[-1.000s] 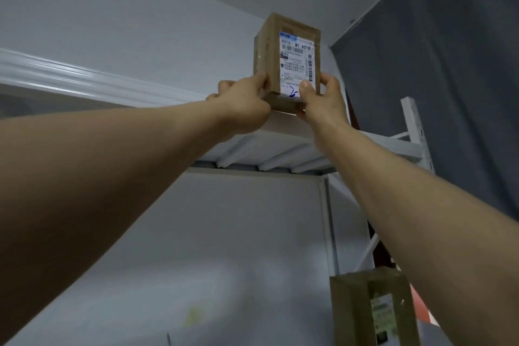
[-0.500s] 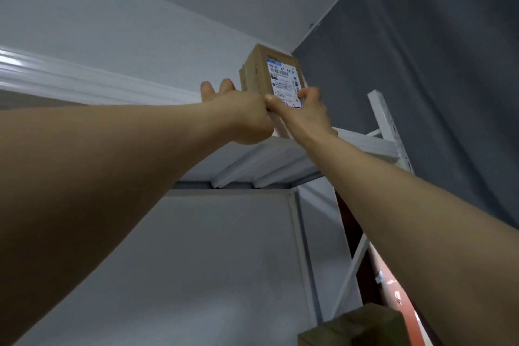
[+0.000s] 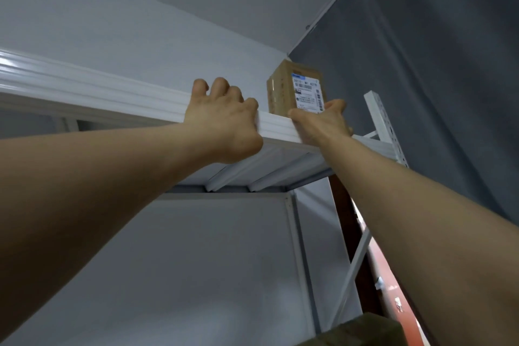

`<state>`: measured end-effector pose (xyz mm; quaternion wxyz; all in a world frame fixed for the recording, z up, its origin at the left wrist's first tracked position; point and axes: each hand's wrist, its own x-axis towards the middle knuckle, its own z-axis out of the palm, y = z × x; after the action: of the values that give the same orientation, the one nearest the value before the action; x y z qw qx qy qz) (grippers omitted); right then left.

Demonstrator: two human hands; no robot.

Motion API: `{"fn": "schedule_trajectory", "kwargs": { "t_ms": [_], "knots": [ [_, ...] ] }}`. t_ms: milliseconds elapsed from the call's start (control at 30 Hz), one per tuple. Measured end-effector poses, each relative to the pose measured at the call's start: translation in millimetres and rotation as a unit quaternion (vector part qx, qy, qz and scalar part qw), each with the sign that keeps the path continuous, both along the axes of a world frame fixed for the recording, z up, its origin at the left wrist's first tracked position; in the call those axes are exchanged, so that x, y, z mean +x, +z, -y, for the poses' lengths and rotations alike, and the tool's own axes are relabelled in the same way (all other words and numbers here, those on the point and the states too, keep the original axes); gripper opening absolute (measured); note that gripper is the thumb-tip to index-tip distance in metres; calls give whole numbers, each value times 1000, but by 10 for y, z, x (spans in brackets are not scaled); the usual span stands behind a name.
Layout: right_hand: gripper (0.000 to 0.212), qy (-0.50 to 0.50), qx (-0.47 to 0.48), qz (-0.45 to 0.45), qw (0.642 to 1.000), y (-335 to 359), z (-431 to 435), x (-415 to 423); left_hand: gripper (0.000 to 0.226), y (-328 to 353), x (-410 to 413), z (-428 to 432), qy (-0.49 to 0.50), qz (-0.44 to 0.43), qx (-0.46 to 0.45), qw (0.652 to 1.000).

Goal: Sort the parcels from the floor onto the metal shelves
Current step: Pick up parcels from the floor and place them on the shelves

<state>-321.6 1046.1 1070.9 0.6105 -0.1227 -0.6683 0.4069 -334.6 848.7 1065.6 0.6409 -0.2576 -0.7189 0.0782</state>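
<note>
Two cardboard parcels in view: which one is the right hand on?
The small brown cardboard parcel with the white label, on the white metal shelf; the right hand holds its base. The darker parcel at bottom is untouched.

A: What can't be read?
B: The label (image 3: pixel 307 93) on the parcel (image 3: pixel 279 95) — print too blurred. Its base hides behind the shelf rim (image 3: pixel 112 93) and right hand (image 3: pixel 320 125).
A: At five o'clock?
B: Another box (image 3: pixel 361 331), cut off by the bottom edge.
</note>
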Motion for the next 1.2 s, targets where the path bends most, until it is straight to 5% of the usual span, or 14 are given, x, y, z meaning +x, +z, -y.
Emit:
{"fn": "schedule_trajectory", "kwargs": {
  "t_ms": [200, 400, 600, 733, 833, 1200],
  "knots": [
    [79, 3, 5, 8, 1000, -66, 51, 53, 55, -4, 2, 11, -4, -5, -9, 1000],
    [57, -57, 34, -93, 993, -304, 426, 118, 63, -108, 68, 135, -71, 20, -14, 997],
    [41, -24, 73, -103, 992, -436, 1131, 273, 55, -317, 262, 617, -103, 14, -8, 995],
    [27, 43, 74, -162, 983, -518, 1788, 431, 32, -397, 515, 1304, -98, -48, 12, 994],
    [38, 71, 84, -176, 978, -719, 2388, 546, 21, -544, 722, 1940, -98, -72, 21, 992],
    [35, 275, 82, -2, 958, -2275, 4988, 1198, 19, -2009, 1523, 4645, 14, 109, 42, 993]
  ]
}}
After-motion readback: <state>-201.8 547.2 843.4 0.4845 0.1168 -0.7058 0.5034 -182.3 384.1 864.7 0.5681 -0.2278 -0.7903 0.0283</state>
